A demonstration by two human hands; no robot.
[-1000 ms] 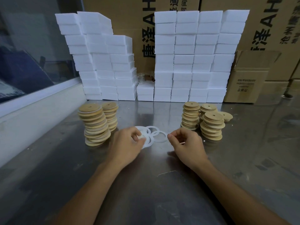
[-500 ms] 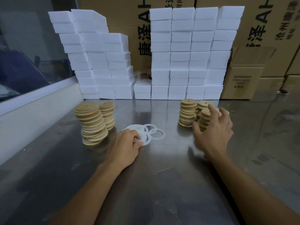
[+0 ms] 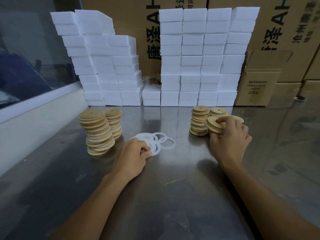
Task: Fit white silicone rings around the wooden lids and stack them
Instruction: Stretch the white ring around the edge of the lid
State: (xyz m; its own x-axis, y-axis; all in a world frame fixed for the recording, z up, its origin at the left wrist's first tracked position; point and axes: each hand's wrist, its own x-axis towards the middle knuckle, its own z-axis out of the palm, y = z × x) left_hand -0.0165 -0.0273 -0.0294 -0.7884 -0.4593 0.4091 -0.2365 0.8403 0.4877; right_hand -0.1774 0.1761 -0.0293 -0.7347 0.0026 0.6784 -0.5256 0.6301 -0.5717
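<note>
Now tilted up off its stack, a wooden lid [image 3: 213,123] sits pinched in the right hand [image 3: 228,137]; left hand [image 3: 132,156] pinches silicone rings [image 3: 156,142].

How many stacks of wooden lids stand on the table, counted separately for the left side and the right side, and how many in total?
Left stacks: 2, a tall leaning one and a shorter one behind it.
Right stacks: 3, one, one behind, and one under the right hand, lid tilted.
Total: 5 stacks.

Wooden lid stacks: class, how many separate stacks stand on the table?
5: two left, the tall leaning stack and one behind; three right, front-left, back, and one under the right hand.
</note>
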